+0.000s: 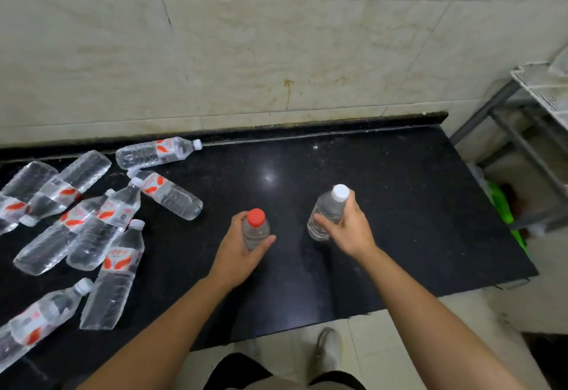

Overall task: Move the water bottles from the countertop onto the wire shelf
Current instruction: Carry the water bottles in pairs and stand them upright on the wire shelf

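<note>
Head view: a polished black stone countertop (384, 190) runs along a beige tiled wall (276, 51), stained near the joint. Pale floor (384, 343) tiles show at six o'clock, with one grey shoe (329, 349). The wire shelf (541, 88), a white mesh tray on a grey frame, stands off the counter's end at two o'clock and is cut off by the frame edge. Something bright green (502, 205) lies under it at three o'clock, too blurred to name.

At nine o'clock lying bottles (116, 276) overlap on the counter. I count about nine, though some run out of view and the pile hides edges.

Two more bottles are upright at centre. The left hand (236, 254) is wrapped round the red-capped bottle (255, 230); the right hand (350, 230) is wrapped round the white-capped bottle (327, 214), which tilts slightly. Whether their bases touch the counter is unclear.
</note>
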Tool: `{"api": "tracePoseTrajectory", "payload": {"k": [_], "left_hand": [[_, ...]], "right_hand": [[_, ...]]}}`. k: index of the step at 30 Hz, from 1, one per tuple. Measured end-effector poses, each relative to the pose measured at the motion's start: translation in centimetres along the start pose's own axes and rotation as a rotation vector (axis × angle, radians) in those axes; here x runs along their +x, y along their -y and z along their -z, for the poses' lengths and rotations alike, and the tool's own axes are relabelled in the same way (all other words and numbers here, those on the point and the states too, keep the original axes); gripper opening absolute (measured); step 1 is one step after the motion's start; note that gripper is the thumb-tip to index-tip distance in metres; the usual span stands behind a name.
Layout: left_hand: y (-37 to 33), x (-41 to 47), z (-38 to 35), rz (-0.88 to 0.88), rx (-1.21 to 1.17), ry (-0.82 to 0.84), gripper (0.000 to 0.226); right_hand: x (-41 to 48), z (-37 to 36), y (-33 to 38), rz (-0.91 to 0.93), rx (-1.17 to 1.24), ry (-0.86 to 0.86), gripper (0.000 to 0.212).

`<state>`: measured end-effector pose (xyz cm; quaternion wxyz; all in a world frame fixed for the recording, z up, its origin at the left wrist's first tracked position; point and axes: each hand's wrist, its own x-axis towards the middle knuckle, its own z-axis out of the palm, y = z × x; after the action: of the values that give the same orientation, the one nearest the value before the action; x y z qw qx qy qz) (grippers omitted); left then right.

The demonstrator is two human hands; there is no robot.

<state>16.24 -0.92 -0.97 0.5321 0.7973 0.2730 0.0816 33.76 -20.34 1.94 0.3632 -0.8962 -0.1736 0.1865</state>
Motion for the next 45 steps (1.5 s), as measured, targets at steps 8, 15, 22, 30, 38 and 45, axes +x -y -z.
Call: {"api": "tracePoseTrajectory", "payload": {"k": [8,15,22,30,38,45], "left_hand": [[-6.6,3.6,-1.6,-0.059,-0.067,0.08,0.052],[-18.9,3.4,-7.5,-0.235,-0.224,0.196,0.043],[-26.1,-2.1,-17.0,-0.385,-0.259,0.304,0.043],[-36.4,-7.8,-31.2,-0.545,-0.275,0.305,0.04],[-45.2,-7.5,-40.3,-0.65,-0.277,0.3,0.044],[-49.9,-1.7,-49.2,-0.683,-0.398,0.277,0.051]], "right_hand": [[-7.1,6.7,0.0,-0.096,-0.378,-0.24,0.074],[-11.8,16.2,-2.7,-0.144,-0.401,-0.568,0.073],[-16.6,26.1,-9.2,-0.148,-0.362,-0.78,0.064],[-21.5,39.2,-18.8,-0.074,-0.302,-0.873,0.065],[-19.7,49.7,-25.1,-0.031,-0.157,-0.906,0.066],[-12.3,56.4,-30.0,-0.001,0.005,-0.937,0.072]]}}
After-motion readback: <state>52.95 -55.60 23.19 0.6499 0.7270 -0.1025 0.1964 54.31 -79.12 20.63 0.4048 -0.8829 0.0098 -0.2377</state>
